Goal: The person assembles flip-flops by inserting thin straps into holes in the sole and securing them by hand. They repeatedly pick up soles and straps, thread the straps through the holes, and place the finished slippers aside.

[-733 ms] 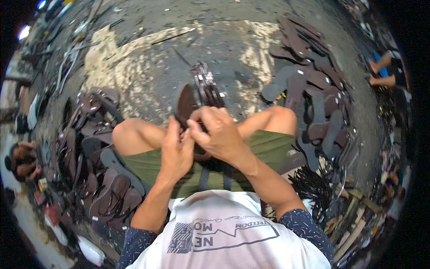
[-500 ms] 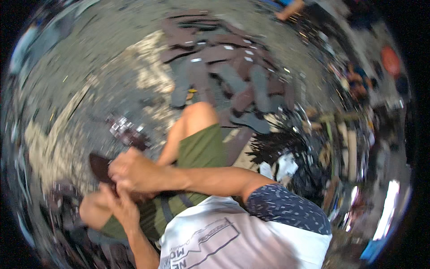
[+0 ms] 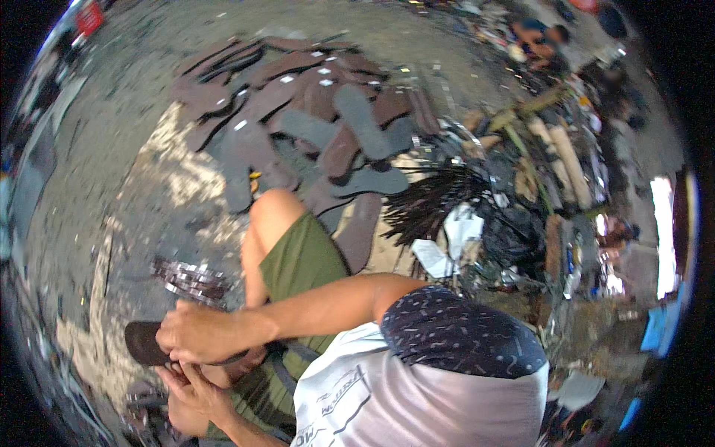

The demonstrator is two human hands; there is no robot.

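Note:
A dark brown sandal sole (image 3: 143, 343) is held over my lap at the lower left, its rounded end sticking out beyond my fingers. My right hand (image 3: 195, 333) is wrapped over it from above, the arm reaching across my body. From below, my left hand (image 3: 199, 389) grips its near side, with fingers partly spread against it. The rest of the sole is covered by my hands. Just beyond them lies a small heap of dark strips with shiny bits (image 3: 192, 279), blurred.
A large pile of brown and grey soles (image 3: 298, 93) covers the floor ahead. Right of my knee are a bundle of black strips (image 3: 428, 195), white paper pieces (image 3: 463, 227) and a black plastic bag (image 3: 512, 232). Wooden poles (image 3: 570, 167) lie farther right, and another person (image 3: 538, 41) sits at the far right.
My view has turned, so the pile sits farther left in the picture. The sole has tilted from slanting to nearly level, with both hands still on it.

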